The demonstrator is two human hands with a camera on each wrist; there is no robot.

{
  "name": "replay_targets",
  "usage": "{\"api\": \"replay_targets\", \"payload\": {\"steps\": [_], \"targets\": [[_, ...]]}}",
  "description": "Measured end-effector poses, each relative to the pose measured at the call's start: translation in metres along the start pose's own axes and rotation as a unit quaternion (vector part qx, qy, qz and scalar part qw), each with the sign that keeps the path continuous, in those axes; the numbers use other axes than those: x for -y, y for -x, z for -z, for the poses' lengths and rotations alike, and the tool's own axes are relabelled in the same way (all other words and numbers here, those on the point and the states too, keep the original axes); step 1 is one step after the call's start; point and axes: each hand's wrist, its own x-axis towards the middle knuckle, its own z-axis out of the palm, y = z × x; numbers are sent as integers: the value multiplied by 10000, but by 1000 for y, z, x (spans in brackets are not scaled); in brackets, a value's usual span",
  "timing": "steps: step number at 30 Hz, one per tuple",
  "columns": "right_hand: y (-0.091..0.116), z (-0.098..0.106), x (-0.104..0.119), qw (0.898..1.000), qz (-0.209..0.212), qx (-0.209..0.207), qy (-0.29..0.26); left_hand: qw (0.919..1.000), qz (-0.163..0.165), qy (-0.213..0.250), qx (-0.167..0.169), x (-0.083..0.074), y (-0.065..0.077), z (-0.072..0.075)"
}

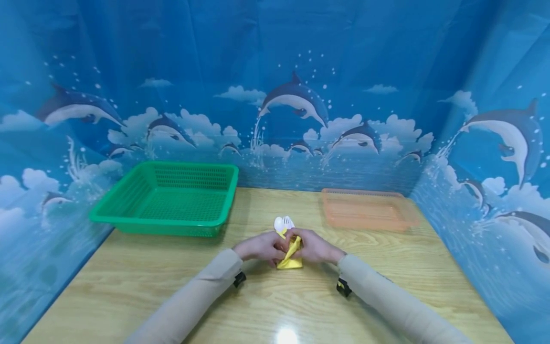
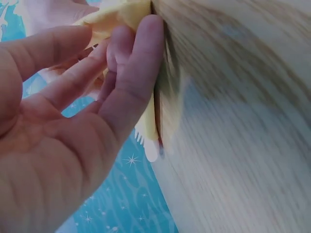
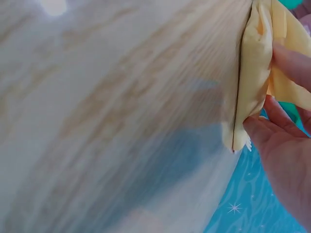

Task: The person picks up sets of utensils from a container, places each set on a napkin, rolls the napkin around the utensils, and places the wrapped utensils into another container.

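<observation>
A yellow cloth (image 1: pixel 290 263) lies wrapped around white cutlery at the middle of the table. From its far end stick out the bowl of a white spoon (image 1: pixel 279 224) and the tines of a white fork (image 1: pixel 288 221). On the left side, my left hand (image 1: pixel 263 246) pinches the cloth, its thumb at a raised fold in the left wrist view. My right hand (image 1: pixel 317 246) grips the cloth from the other side, with fingers (image 3: pixel 286 63) on the folded fabric. Both hands meet over the bundle and hide its middle; the cutlery handles are covered.
A green plastic basket (image 1: pixel 172 223) stands at the back left of the wooden table (image 1: pixel 266 306). At the back right sits a shallow orange translucent tray (image 1: pixel 365 222). A blue dolphin-print curtain (image 1: pixel 206 57) encloses the back and sides.
</observation>
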Motion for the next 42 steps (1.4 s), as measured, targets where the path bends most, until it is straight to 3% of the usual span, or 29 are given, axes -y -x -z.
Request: {"api": "replay_targets", "payload": {"steps": [6, 11, 15, 17, 20, 24, 27, 31, 36, 42], "targets": [[2, 3, -2, 9991, 397, 121, 68, 9963, 65, -796, -328, -3, -1, -5], [5, 8, -5, 9978, 433, 405, 293, 9884, 188, -1453, -395, -3, -3, -6], [6, 8, -9, 9988, 409, 120, 242, 9840, 267, -1713, -409, -2, -4, -10], [6, 6, -12, 9997, 145, -181, 68, 9830, 294, -1764, -420, -2, -4, -12], [8, 6, -12, 9956, -698, -434, -439, 9830, 346, -1744, -461, -3, -5, -14], [10, 10, -8, 9852, -1659, -50, -422, 9822, 416, -1751, -537, -5, -6, -14], [13, 12, -5, 9822, -1820, 456, -52, 9817, 393, -1778, -552, -6, -7, -14], [15, 9, -3, 9742, -2048, 822, -464, 9847, 407, -1599, -569, -2, -7, -11], [15, 5, -3, 9613, -2309, 923, -1188, 9879, 443, -1286, -741, 3, -5, -3], [13, 6, 0, 9563, -2498, 776, -1305, 9852, 698, -1179, -1025, 4, -3, 2]]}}
